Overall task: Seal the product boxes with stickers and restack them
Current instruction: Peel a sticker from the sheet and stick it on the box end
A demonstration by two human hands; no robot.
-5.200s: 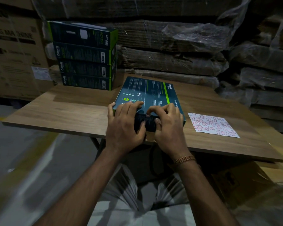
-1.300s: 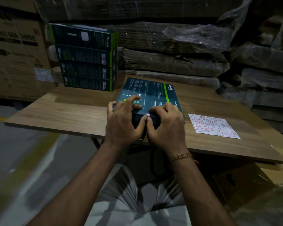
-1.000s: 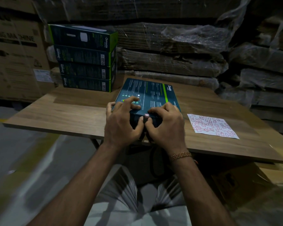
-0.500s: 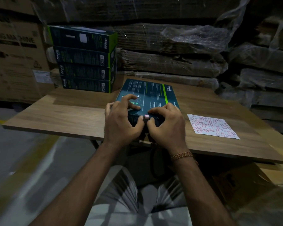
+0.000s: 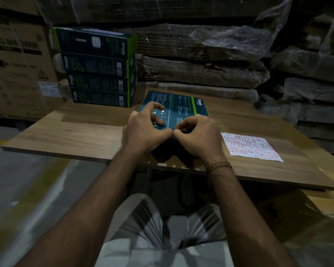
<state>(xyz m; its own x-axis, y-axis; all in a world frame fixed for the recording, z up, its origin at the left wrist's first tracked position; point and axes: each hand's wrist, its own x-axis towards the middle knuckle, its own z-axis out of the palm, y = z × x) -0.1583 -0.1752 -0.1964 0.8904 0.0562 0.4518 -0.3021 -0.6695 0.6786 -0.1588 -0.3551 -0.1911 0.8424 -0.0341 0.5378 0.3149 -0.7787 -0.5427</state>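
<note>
Head view, angled down, near table [image 5: 81, 135]

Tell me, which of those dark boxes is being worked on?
The flat box under both hands, lying alone mid-table; the other four sit stacked at the back-left corner.

Both hands together at centre, forearms converging from the lower corners.

Left hand [image 5: 143, 132] knuckles up, fingers curled, index and middle arched forward with tips pressed down, thumb angled inward to meet the right thumb. Right hand [image 5: 199, 137] knuckles up, fingers bent tightly under, thumb tip touching the left thumb tip. Beaded bracelet [image 5: 218, 166] on right wrist. Both forearms bare. Contents of either grip hidden beneath the palms.
</note>
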